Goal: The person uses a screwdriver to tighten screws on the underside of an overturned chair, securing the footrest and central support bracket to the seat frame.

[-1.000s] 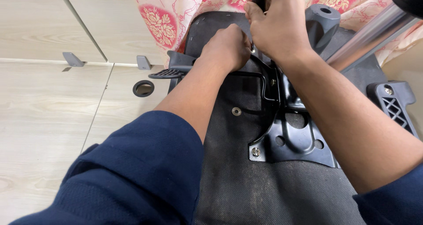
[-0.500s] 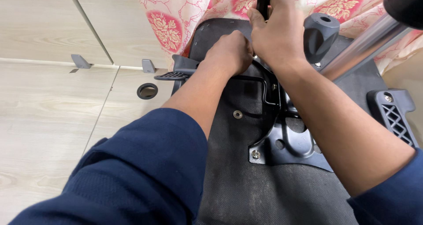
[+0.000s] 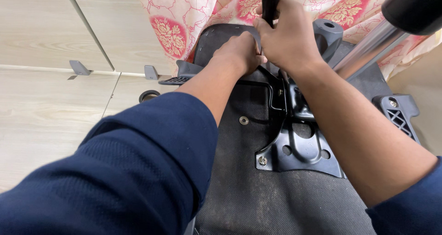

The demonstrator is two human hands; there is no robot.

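Apparently right hand (image 3: 287,37) grips black rod (image 3: 270,0); left hand (image 3: 239,53) beside.

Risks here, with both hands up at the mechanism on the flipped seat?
1. Left hand sits against the black bracket next to the right hand, which has a grip on the black handle; a slip could pinch fingers.
2. The chrome tube hangs beside the right forearm and might get knocked.
3. The seat lies on floral cloth and may slide.
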